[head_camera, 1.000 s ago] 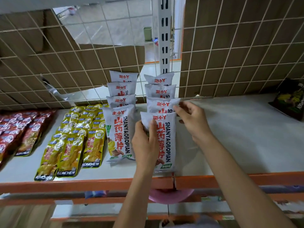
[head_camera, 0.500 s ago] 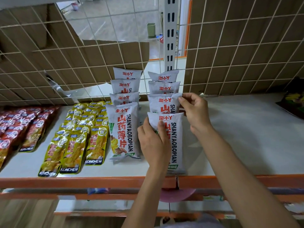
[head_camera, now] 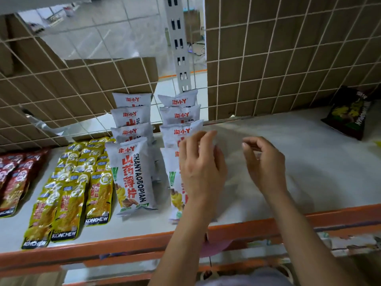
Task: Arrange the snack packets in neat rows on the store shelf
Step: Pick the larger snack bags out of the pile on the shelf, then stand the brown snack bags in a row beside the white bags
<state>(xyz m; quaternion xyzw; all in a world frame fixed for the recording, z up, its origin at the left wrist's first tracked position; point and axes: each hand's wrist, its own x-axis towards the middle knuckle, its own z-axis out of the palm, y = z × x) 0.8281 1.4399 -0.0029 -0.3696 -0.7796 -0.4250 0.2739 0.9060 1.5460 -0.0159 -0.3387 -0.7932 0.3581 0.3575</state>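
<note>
White snack packets with red lettering lie overlapped in two rows on the shelf (head_camera: 288,162). The left row's front packet (head_camera: 134,176) is in full view. The right row's front packet (head_camera: 172,182) is partly hidden behind my left hand (head_camera: 202,172). That hand hovers over the right row with its fingers spread and relaxed, holding nothing, and is blurred. My right hand (head_camera: 263,162) is further right, over bare shelf, with its fingers loosely curled and nothing in them. Whether either hand touches a packet is unclear.
Yellow packets (head_camera: 68,195) fill rows to the left, with red packets (head_camera: 14,182) beyond them. A dark packet (head_camera: 350,114) leans at the back right. A wire grid (head_camera: 288,58) backs the shelf, and an orange rail (head_camera: 103,248) edges its front.
My left hand has let go of the front packet of the right row and lifted. My right hand has left the packet behind it and moved right. The view has drawn closer.
</note>
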